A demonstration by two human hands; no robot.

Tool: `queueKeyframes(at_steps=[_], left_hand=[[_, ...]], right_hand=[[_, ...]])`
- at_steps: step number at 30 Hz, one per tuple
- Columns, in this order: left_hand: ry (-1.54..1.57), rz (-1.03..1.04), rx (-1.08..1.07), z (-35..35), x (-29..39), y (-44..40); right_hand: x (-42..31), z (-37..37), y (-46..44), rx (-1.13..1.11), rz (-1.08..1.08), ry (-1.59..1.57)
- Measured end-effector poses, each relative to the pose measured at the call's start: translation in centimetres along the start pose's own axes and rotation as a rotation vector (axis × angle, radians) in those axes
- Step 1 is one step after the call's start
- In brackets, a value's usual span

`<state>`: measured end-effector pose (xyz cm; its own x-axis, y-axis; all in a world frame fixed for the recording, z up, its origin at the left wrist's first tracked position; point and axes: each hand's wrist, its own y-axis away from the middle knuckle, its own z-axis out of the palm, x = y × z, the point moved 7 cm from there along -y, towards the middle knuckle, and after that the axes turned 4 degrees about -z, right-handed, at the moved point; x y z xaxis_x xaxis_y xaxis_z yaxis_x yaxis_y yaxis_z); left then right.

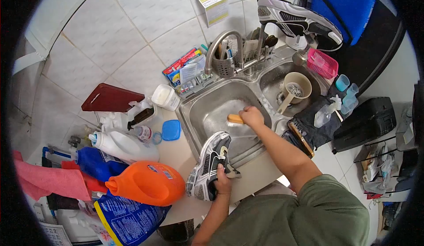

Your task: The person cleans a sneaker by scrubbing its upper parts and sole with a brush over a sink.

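Left hand (pixel 223 185) grips shoe (pixel 208 164) at near-left corner of sink (pixel 211 115); right hand (pixel 252 117) grasps apparent brush (pixel 235 118); slack grip could drop shoe.

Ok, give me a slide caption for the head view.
Left hand holds a sneaker; right hand grips a brush over the metal sink.

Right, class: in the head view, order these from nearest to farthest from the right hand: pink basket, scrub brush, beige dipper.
1. Scrub brush: held in the right hand.
2. Beige dipper: in the right basin.
3. Pink basket: by that basin's far right corner.
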<state>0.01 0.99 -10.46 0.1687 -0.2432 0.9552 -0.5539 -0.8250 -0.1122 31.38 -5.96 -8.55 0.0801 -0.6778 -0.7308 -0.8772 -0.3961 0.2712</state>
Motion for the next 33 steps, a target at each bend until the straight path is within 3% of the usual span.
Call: queueKeyframes(at_steps=[2,3,5,8,9,12,13,16,17,20,21,24,26,27,28,29,31,33], left_hand=[[0.223,-0.228,-0.036,0.2,-1.2,-0.1],[0.247,-0.249,-0.046,0.1,1.0,-0.4],[0.278,-0.19,-0.071,0.7,2.9,-0.9],[0.192,-0.325,-0.14,0.4,3.6,-0.6],[0.217,-0.287,-0.107,0.7,2.3,-0.6],[0.179,-0.043,-0.054,0.9,5.2,-1.3],[0.113,-0.087,-0.088,1.2,4.5,-1.0],[-0.039,-0.158,-0.146,1.0,3.0,-0.6],[-0.034,-0.147,-0.123,1.2,3.2,-0.6],[-0.074,-0.061,-0.113,1.5,4.2,-0.8],[-0.095,-0.014,-0.112,1.8,3.5,-0.4],[-0.086,-0.114,-0.11,2.3,-0.9,0.2],[-0.077,-0.087,-0.106,1.4,5.5,-0.5],[-0.067,-0.271,-0.2,1.5,5.6,-0.5],[-0.193,-0.161,-0.173,2.0,4.2,-0.4],[-0.324,-0.055,-0.151,2.7,0.7,0.6],[-0.697,0.503,-0.027,2.4,3.6,1.3],[-0.191,0.119,-0.03,1.9,2.9,-0.2]], right_hand=[[-1.2,3.7,1.1,-0.028,-0.081,-0.125],[-3.8,4.3,2.9,-0.02,-0.129,-0.192],[-10.1,3.6,6.4,-0.018,-0.385,-0.03],[-12.0,4.3,8.0,-0.083,-0.605,0.097],[-8.9,4.5,4.3,-0.069,-0.446,0.03],[-10.8,2.0,6.1,0.093,-0.537,0.21],[-13.4,2.7,9.3,0.105,-0.744,0.328],[-15.1,4.0,11.8,-0.003,-0.865,0.355],[-13.6,3.4,8.8,0.027,-0.723,0.281],[-14.4,1.4,9.2,0.177,-0.736,0.38],[-16.0,2.4,12.4,0.074,-0.895,0.533],[-14.4,4.7,11.8,0.008,-0.822,0.408],[-14.3,4.5,12.1,0.017,-0.792,0.396],[-14.6,4.0,12.0,0.025,-0.783,0.393],[-14.8,3.4,12.0,0.036,-0.771,0.387],[-16.3,4.2,15.4,-0.103,-0.825,0.503],[-15.1,4.5,13.7,-0.088,-0.773,0.36],[-13.7,3.5,9.5,-0.054,-0.624,0.34]])
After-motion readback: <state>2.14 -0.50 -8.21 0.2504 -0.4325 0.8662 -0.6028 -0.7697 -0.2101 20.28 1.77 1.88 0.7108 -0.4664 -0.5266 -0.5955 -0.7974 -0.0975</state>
